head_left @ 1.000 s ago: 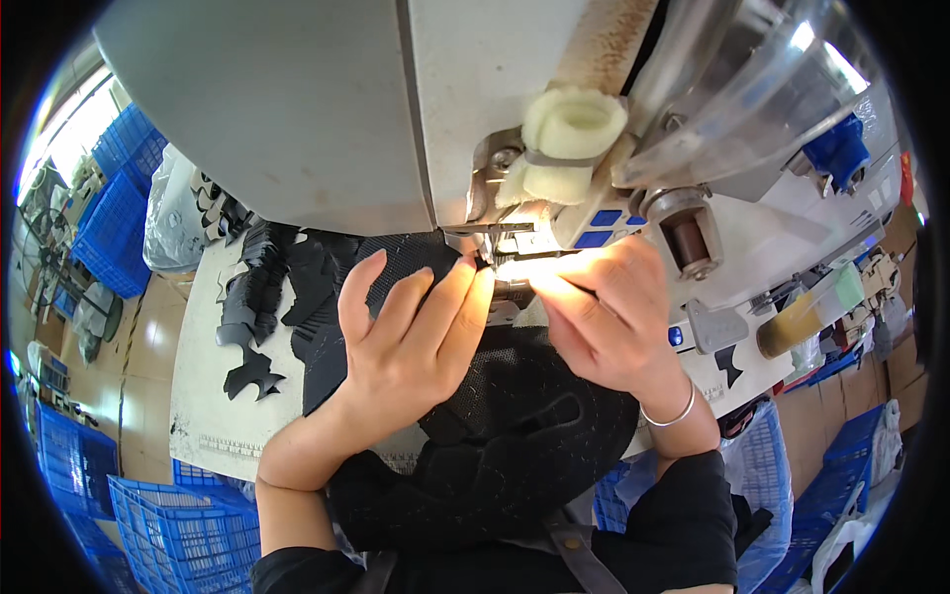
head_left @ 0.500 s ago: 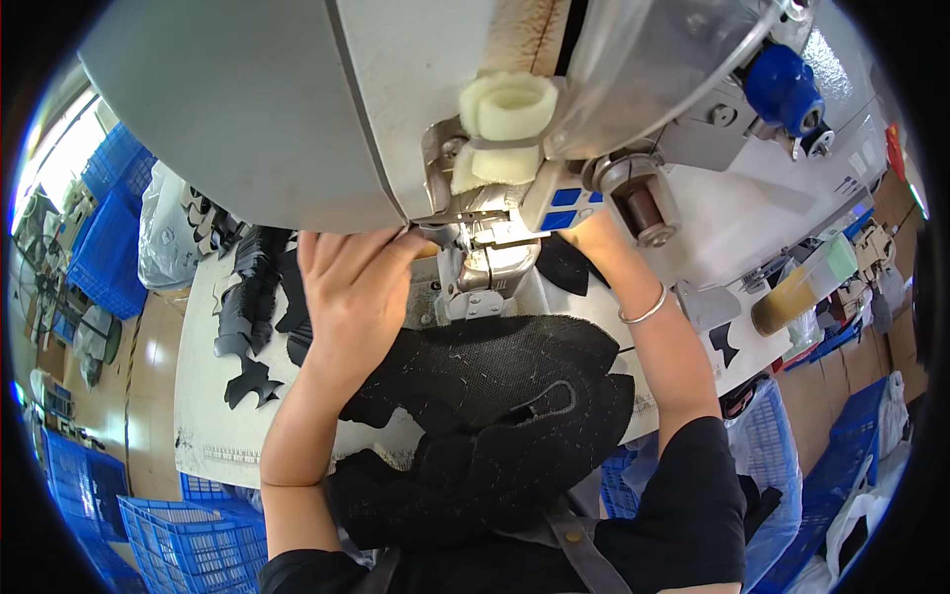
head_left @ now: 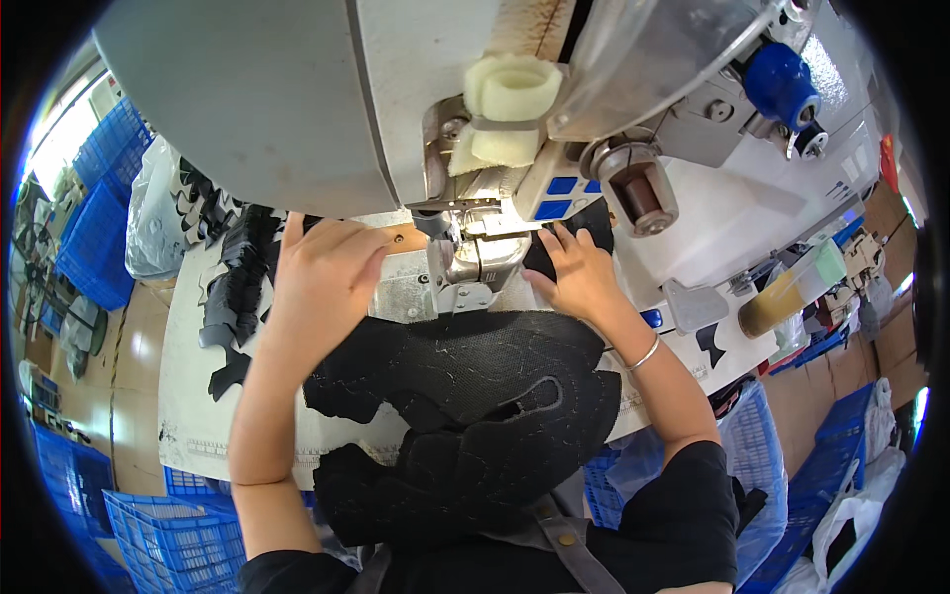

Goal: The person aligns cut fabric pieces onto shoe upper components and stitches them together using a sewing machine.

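Observation:
My left hand (head_left: pixel 332 272) is just left of the sewing machine's needle area (head_left: pixel 473 236), fingers partly bent, thumb apart and nothing visible in its grasp. Its upper fingers lie close to the machine head (head_left: pixel 247 109). On the other side, my right hand (head_left: pixel 584 272) rests with spread fingers on a small black cut piece (head_left: pixel 597 226) beside the presser area. Nearer to me, a large black mesh piece (head_left: pixel 465 361) with pale stitch lines and a slot lies over the table's front edge, neither hand touching it.
Overlapping black cut pieces (head_left: pixel 233 287) lie along the table's left. A brown thread spool (head_left: pixel 638 203) hangs right of the needle area. Further right is a bottle of yellowish liquid (head_left: pixel 767 309). Blue crates (head_left: pixel 173 540) stand on the floor at left and right.
My left hand has moved left, away from the needle area. The right hand has drawn nearer to me from behind the blue-buttoned panel, and its spread fingers now show. The large mesh piece has shifted slightly left.

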`<action>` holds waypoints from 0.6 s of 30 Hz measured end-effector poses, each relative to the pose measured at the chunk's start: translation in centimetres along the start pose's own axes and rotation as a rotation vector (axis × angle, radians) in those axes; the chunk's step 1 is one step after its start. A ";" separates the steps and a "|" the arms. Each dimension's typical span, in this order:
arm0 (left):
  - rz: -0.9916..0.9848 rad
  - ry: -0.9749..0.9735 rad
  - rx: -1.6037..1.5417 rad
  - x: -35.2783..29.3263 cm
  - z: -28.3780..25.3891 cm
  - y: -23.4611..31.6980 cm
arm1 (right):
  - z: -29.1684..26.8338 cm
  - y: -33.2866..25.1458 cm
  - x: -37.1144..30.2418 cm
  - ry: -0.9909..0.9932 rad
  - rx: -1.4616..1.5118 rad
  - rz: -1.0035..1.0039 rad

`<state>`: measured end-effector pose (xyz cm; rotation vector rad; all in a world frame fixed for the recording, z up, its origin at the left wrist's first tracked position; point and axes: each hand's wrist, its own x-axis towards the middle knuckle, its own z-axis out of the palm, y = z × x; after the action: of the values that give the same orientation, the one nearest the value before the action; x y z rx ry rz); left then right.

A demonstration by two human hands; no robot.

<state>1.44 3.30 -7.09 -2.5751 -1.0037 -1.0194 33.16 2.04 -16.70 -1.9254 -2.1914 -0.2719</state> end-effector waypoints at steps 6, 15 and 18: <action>-0.439 -0.422 0.327 -7.3 -3.4 -8.1 | -1.6 0.1 -1.1 0.040 -0.066 0.070; -0.927 -0.530 -0.086 -21.3 -8.0 -13.7 | -9.6 -2.9 -5.6 -0.311 0.447 -0.354; -0.548 -0.255 -0.005 -21.9 -7.2 -13.0 | -10.1 -3.9 -6.6 -0.164 0.387 -0.350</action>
<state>-22.65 -1.29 -17.16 -2.5306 -1.8429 -0.7980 30.50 -7.50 -8.78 -1.4013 -2.4566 0.2527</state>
